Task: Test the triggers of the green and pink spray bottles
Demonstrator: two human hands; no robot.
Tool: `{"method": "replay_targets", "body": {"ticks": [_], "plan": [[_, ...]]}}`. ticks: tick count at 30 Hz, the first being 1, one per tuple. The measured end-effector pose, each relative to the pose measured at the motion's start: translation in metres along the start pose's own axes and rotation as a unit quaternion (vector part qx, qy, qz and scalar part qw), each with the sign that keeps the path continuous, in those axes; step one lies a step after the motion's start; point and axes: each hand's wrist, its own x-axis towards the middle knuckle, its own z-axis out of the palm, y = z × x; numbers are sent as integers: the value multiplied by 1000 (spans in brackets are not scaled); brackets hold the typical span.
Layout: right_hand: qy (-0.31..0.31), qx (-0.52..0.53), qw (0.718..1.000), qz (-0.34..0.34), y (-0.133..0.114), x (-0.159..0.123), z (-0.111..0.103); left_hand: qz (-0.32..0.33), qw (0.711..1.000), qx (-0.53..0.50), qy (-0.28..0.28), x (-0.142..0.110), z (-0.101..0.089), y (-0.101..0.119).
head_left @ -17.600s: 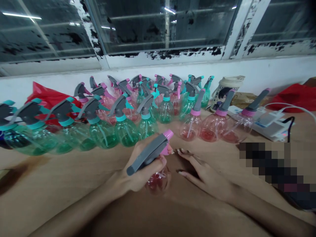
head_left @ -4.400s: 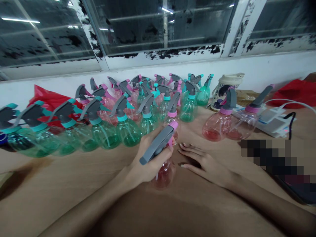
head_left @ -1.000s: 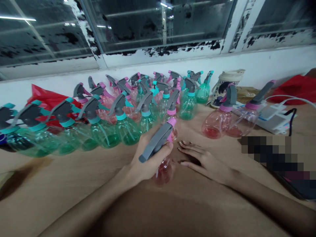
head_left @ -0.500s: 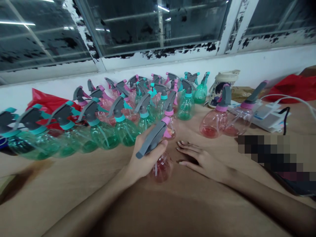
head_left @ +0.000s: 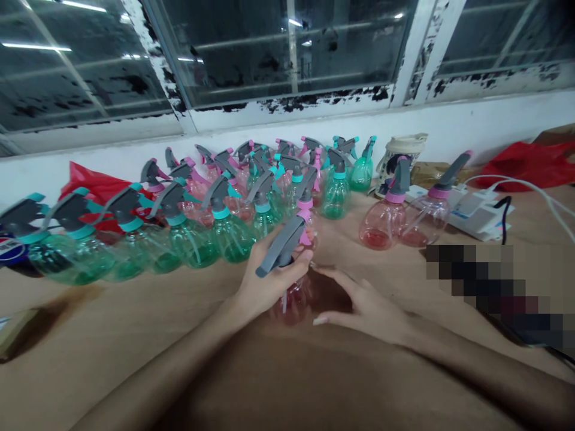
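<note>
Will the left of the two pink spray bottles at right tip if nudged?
The pink spray bottle probably tips easily: rounded body, grey trigger head sitting high. It likely feels light, holding only a shallow reddish layer. Once down, it could roll.

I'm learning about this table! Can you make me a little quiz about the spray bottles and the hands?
1. Which hand holds the pink spray bottle?
2. True or false: the right hand is gripping a bottle too.
3. Fill in the blank: the bottle's trigger head is ____.

Key: 1. The left hand. 2. False. 3. Gray.
</note>
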Motion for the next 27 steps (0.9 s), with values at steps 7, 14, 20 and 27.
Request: {"method": "replay_targets", "body": {"ticks": [7,14,20,27], "plan": [[96,19,995,3,-26,6,-1,57,996,-39,-53,14,26,15],[89,-97,990,42,-5,0,-43,26,992,68,-102,-7,29,-8],[111,-231,964,72,31,18,-66,-29,973,212,-87,-46,21,-42],[158,-265,948,77,37,36,-66,31,946,299,-120,-50,19,-54]]}}
